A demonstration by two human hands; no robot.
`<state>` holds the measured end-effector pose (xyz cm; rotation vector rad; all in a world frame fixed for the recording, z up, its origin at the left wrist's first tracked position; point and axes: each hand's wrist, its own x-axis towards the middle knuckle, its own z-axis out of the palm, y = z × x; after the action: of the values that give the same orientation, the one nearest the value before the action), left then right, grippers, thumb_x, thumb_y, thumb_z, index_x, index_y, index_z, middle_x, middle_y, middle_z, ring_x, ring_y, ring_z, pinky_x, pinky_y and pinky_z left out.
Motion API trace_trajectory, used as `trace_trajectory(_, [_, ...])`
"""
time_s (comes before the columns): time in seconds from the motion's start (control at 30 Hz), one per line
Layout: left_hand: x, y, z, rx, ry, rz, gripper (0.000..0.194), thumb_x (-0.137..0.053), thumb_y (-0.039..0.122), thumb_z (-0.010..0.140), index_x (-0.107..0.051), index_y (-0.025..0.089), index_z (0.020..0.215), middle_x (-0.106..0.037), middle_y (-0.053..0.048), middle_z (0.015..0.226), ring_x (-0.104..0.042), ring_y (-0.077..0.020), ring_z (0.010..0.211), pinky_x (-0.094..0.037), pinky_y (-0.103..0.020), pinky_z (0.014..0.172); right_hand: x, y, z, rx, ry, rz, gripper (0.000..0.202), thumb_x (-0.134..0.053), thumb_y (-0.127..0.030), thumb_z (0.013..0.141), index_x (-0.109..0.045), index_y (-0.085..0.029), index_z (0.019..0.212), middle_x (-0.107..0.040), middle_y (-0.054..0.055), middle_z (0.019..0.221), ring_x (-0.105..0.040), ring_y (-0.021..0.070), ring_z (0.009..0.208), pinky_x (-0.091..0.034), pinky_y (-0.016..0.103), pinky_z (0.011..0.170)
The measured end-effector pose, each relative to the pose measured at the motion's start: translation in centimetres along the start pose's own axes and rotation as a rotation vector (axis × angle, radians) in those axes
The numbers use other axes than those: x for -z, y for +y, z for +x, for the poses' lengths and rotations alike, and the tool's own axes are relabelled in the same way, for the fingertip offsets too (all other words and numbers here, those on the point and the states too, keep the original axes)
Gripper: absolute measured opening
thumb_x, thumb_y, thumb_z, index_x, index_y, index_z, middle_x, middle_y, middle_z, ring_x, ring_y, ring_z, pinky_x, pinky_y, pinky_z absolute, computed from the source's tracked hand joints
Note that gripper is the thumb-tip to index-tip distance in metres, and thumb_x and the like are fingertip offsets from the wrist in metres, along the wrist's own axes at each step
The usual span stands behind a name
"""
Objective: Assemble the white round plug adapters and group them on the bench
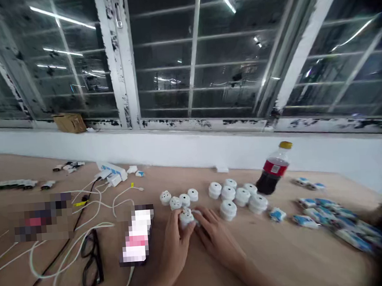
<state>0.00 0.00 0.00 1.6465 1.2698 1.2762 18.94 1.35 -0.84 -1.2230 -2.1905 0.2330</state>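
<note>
My view runs up to the barred windows above a white wall, and that wall closes off the far edge of the tabletop. Both forearms come in from the near side. My left hand slants inward, thumb and forefinger pinching a small white piece, out from the middle of the near side. My right hand lies low and palm down, fingers stretched toward the same piece; I cannot tell whether they grip anything. The two hands nearly meet at the fingertips.

Near the far edge, right of the middle, a dark-drink bottle leans in my view, its cap yellow; its red label bears a pale square, too blurred to read. Left of my left hand lies a phone, its screen pixelated past reading. Black glasses rest farther left among white cables. Blue-and-white packets pile toward the right edge, their print illegible to me. Just beyond my fingers stand white round units, a larger group right and a smaller one left. The pinched white piece shows dark dots on top.
</note>
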Motion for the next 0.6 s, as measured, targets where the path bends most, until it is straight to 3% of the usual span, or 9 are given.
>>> trace_trajectory(0.2, [0.2,-0.2,-0.1,-0.039,-0.028,-0.026,0.035,-0.064,0.038,0.103,-0.065,0.026,0.135,-0.074,-0.011,0.138,-0.071,-0.0306,0.128,-0.057,-0.047,0.11,1.1,-0.3,-2.9,-0.161,0.105,0.194,0.033,-0.055,-0.037,0.108,-0.068,-0.029,0.138,-0.069,0.013,0.133,-0.07,0.0322,0.122,-0.062,0.051,0.107])
trace_trajectory(0.4, [0.2,0.2,-0.2,-0.011,-0.165,-0.038,0.046,-0.081,0.026,0.087,-0.069,0.026,0.132,-0.077,-0.008,0.135,-0.071,-0.0304,0.127,-0.055,-0.047,0.113,2.4,-0.3,-3.9,-0.449,0.159,0.688,0.053,-0.068,-0.068,0.098,-0.07,-0.03,0.135,-0.077,0.012,0.132,-0.075,0.0354,0.121,-0.062,0.052,0.108])
trace_trajectory(0.5, [0.3,0.6,-0.1,-0.008,-0.24,-0.018,0.049,-0.087,0.019,0.08,-0.075,0.027,0.126,-0.08,-0.006,0.129,-0.073,-0.0306,0.122,-0.056,-0.047,0.111,2.3,-0.3,-3.7,-0.467,0.126,0.867,0.055,-0.075,-0.069,0.092,-0.07,-0.031,0.132,-0.081,0.012,0.128,-0.077,0.0355,0.12,-0.062,0.053,0.109])
trace_trajectory(0.6, [0.3,0.8,0.0,0.001,-0.239,-0.001,0.051,-0.089,0.019,0.077,-0.077,0.028,0.126,-0.08,-0.005,0.131,-0.072,-0.0322,0.124,-0.055,-0.049,0.112,2.2,-0.7,-3.5,-0.441,0.136,0.891,0.051,-0.08,-0.066,0.089,-0.074,-0.03,0.125,-0.084,0.012,0.12,-0.08,0.035,0.113,-0.065,0.052,0.104])
